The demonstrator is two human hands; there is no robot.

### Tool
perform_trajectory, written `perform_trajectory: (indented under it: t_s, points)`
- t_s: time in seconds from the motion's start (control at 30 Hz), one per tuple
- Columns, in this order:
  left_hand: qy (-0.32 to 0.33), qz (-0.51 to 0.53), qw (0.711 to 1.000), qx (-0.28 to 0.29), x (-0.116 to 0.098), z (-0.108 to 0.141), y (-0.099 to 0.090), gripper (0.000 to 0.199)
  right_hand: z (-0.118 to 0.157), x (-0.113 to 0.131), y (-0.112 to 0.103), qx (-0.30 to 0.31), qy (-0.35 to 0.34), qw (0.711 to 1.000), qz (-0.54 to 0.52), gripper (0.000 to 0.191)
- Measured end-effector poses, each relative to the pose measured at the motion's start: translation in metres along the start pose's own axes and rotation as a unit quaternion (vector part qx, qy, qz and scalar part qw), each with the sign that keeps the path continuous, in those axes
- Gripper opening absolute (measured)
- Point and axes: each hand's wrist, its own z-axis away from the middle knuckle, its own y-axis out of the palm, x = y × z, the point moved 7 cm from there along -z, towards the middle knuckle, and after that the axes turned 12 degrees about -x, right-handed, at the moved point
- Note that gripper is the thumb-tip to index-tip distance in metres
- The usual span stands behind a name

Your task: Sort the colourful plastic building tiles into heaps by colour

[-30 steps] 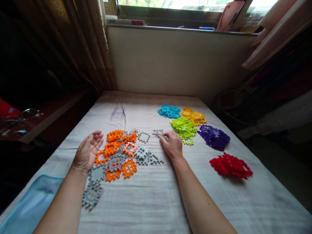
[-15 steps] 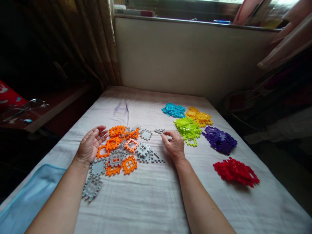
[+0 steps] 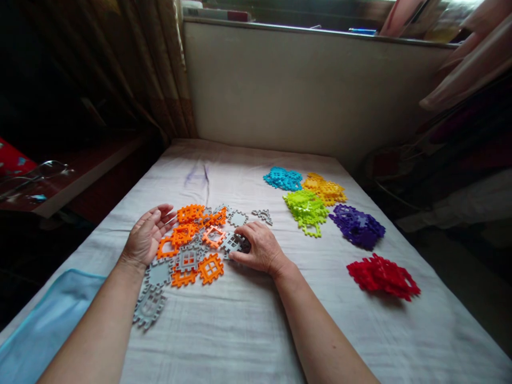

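Observation:
Orange and grey plastic interlocking tiles with notched edges lie in a loose, overlapping spread on the sheet. At its left edge my left hand (image 3: 150, 234) rests with the palm turned inward, fingers loosely curved and apart, holding nothing. My right hand (image 3: 259, 248) reaches over the right side of the spread. Its thumb and fingers are apart on either side of a grey window tile (image 3: 231, 242), and its palm covers other grey tiles. An orange window tile (image 3: 210, 268) lies just left of the right thumb. Beyond the right hand, a grey tile (image 3: 263, 215) lies apart from the spread.
To the right are piles of blue tiles (image 3: 282, 178), yellow tiles (image 3: 325, 189), lime green tiles (image 3: 306, 209), purple tiles (image 3: 357, 226) and red tiles (image 3: 384, 277). A light blue cloth (image 3: 52, 314) covers the near left corner. A wall (image 3: 264, 90) stands behind the bed.
My right hand has moved left and nearer, from beside the separate grey tile to the grey tiles at the spread's right side. The left hand stays put. The view has shifted slightly.

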Motion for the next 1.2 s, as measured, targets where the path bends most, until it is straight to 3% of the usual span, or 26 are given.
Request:
perform_trajectory:
  t_s: [0.1,0.2,0.3,0.4,0.57,0.93,1.03,1.13,1.2]
  points:
    - [0.003,-0.003,1.000,0.000,0.000,0.000,0.000,0.027,-0.001,-0.002,-0.002,-0.012,0.004,1.000,-0.014,0.038]
    - [-0.005,0.001,1.000,0.001,0.000,0.000,0.001,0.025,-0.002,-0.015,-0.012,-0.063,0.031,0.997,-0.029,0.034]
    - [-0.009,0.005,1.000,-0.008,-0.001,0.001,0.001,0.023,0.002,-0.041,-0.031,-0.159,0.100,0.982,0.029,0.029]
    - [-0.021,0.010,1.000,-0.015,0.000,0.002,0.002,0.022,0.013,-0.070,-0.047,-0.225,0.194,0.946,0.126,0.029]
    - [-0.027,0.019,0.999,-0.014,-0.002,0.003,0.004,0.020,0.023,-0.088,-0.048,-0.215,0.274,0.915,0.202,0.033]
    - [-0.014,0.006,1.000,-0.013,-0.002,0.002,0.002,0.023,0.017,-0.078,-0.049,-0.206,0.261,0.920,0.208,0.029]
    - [-0.010,0.006,1.000,-0.007,-0.001,0.001,0.001,0.024,0.008,-0.069,-0.055,-0.149,0.275,0.937,0.156,0.022]
    - [-0.005,0.006,1.000,-0.001,-0.001,0.001,0.002,0.024,0.006,-0.057,-0.052,0.032,0.298,0.950,0.087,0.017]
    - [-0.008,0.008,1.000,-0.002,-0.001,0.001,0.003,0.024,0.009,-0.043,-0.047,0.158,0.278,0.946,0.056,0.015]
